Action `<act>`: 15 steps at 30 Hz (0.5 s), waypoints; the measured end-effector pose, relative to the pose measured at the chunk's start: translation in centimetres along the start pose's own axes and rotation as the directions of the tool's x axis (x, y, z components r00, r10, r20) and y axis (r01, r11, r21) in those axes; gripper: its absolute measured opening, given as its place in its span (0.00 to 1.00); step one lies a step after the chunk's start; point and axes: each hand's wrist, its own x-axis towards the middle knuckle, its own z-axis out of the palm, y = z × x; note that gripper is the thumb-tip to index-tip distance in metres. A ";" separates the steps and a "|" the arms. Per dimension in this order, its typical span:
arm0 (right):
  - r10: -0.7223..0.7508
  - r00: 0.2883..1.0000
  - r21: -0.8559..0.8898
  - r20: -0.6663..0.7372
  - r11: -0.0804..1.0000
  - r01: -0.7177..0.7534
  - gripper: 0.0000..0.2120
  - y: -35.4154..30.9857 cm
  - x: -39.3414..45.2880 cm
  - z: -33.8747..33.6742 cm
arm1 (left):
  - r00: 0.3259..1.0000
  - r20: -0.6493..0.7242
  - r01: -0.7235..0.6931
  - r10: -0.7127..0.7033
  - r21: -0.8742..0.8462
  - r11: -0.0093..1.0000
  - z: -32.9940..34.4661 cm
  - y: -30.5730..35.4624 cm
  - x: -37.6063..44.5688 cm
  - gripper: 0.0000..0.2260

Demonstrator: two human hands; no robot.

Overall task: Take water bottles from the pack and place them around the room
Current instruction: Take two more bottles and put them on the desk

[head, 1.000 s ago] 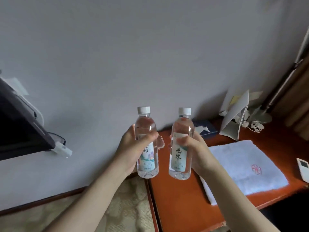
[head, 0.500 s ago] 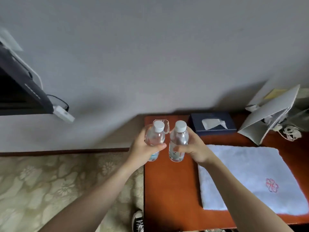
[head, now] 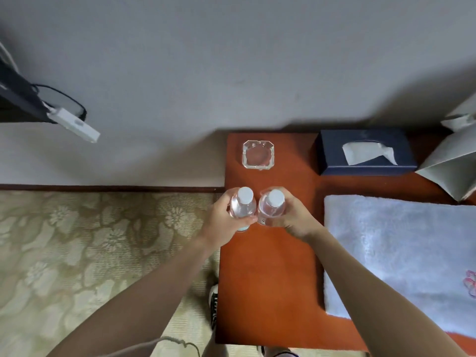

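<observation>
Plain grey wall, patterned beige carpet, and a reddish-brown wooden desk pushed against that wall, and that's where the action is. Left hand is wrapped round one water bottle, fingers and thumb curled about its body; right hand grips a second water bottle the same way. Both bottles upright, white caps up, side by side and just about touching, over the desk's left end close to its edge. Whether their bases are down on the wood yet I can't tell from this angle, since the hands hide them. Just beyond them, nearer the wall, sits a clear glass ashtray, and further right a dark blue tissue box with a tissue poking out. A white towel lies spread over the right part of the desk, with a folded white card stand at the far right. As for progress, I'd say two bottles are out of the pack and arriving at this spot, with neither let go. The pack itself isn't in sight, so how many remain is anyone's guess.
</observation>
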 end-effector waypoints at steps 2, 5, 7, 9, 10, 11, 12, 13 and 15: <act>0.001 1.000 -0.017 0.008 1.000 -0.001 0.31 1.1 0.4 0.2 | 1.000 0.012 0.010 -0.010 -0.015 1.000 0.4 -1.1 0.3 0.31; -0.019 1.000 -0.006 0.012 1.000 0.019 0.32 2.4 0.9 0.7 | 1.000 -0.008 -0.004 0.003 -0.067 0.998 0.8 -2.6 0.7 0.31; -0.011 1.000 0.000 0.006 1.000 0.011 0.33 3.1 1.1 0.9 | 1.000 -0.009 0.009 -0.009 -0.074 0.997 1.0 -3.8 0.6 0.31; 0.027 0.999 -0.011 -0.020 1.000 -0.028 0.34 4.2 1.2 1.3 | 0.999 0.017 0.051 -0.050 -0.058 0.997 1.2 -5.1 0.3 0.29; 0.051 0.997 -0.028 -0.050 0.998 -0.052 0.34 4.8 1.1 1.6 | 0.998 0.024 0.062 -0.061 -0.037 0.997 1.4 -5.8 0.3 0.29; 0.073 0.993 -0.050 -0.093 0.996 -0.077 0.34 5.3 0.9 2.1 | 0.998 0.023 0.057 -0.057 -0.016 0.998 1.6 -6.5 0.4 0.28; 0.090 0.984 -0.073 -0.152 0.992 -0.102 0.34 5.8 0.8 2.6 | 0.999 0.021 0.045 -0.045 0.004 0.999 1.7 -7.0 0.6 0.28; 0.096 0.971 -0.093 -0.219 0.988 -0.119 0.34 6.2 0.7 3.2 | 0.999 0.018 0.028 -0.029 0.020 0.999 1.8 -7.3 1.0 0.28; 0.061 0.940 -0.135 -0.335 0.985 -0.112 0.33 6.7 1.1 4.1 | 1.000 0.020 0.000 -0.001 0.047 0.999 1.7 -7.6 2.0 0.28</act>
